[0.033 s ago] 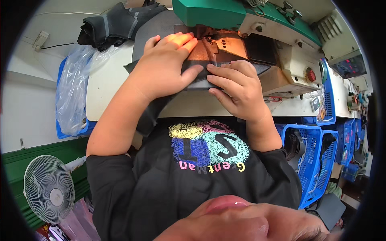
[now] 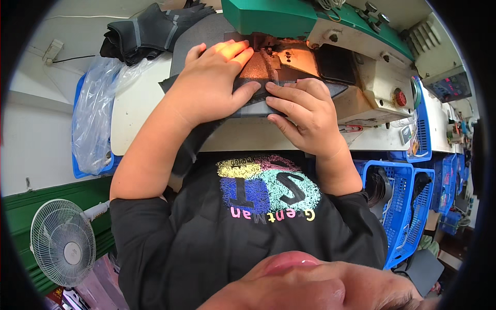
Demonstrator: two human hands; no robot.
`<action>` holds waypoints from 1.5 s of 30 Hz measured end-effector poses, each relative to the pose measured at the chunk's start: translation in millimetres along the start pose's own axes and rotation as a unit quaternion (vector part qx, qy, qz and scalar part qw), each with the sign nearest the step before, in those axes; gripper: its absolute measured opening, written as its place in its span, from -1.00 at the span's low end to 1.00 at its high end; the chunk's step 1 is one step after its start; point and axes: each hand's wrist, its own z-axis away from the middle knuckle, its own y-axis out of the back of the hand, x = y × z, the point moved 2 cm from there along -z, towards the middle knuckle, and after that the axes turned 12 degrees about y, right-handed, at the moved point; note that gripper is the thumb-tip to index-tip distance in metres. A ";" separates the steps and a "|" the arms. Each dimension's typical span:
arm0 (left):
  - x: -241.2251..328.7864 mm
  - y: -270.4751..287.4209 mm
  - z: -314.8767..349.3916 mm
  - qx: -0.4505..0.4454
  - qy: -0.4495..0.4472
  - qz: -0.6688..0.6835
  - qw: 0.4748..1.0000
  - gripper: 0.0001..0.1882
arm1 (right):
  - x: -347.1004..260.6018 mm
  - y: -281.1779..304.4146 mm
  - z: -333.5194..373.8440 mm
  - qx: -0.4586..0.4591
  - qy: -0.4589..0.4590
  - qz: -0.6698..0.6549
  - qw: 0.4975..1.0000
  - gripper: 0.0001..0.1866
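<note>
A piece of dark, textured sheet material (image 2: 254,71) lies under the lit working point of a green-and-white sewing-type machine (image 2: 271,19). My left hand (image 2: 212,88) rests flat on it, fingers apart and pointing at the machine's foot area, nothing gripped. My right hand (image 2: 306,109) has its fingertips laid on the material's near right edge, its thumb held apart below. A dark strip (image 2: 195,147) of the material hangs over the table edge beneath my left forearm. The needle area is small and shadowed, so its detail is unclear.
Folded black pieces (image 2: 142,32) are stacked at the far left. Plastic wrap (image 2: 95,116) covers a blue crate beside the white table (image 2: 137,113). A dark flat slab (image 2: 335,64) sits right of the work. Blue baskets (image 2: 400,206) stand lower right; a fan (image 2: 64,243) is lower left.
</note>
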 end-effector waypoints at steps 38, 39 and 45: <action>-34.3 15.1 4.6 0.035 0.003 -0.054 0.998 -0.62 | -55.0 -62.6 -18.4 0.070 0.184 0.089 0.976 -0.63; -31.3 13.5 -1.2 0.027 0.021 -0.071 0.997 -0.61 | -58.2 -68.3 -20.5 0.077 0.201 0.069 0.974 -0.68; -40.5 17.6 -33.8 -0.046 0.085 -0.055 0.994 -0.55 | -33.5 -26.5 -45.3 0.108 0.077 -0.110 0.985 -0.64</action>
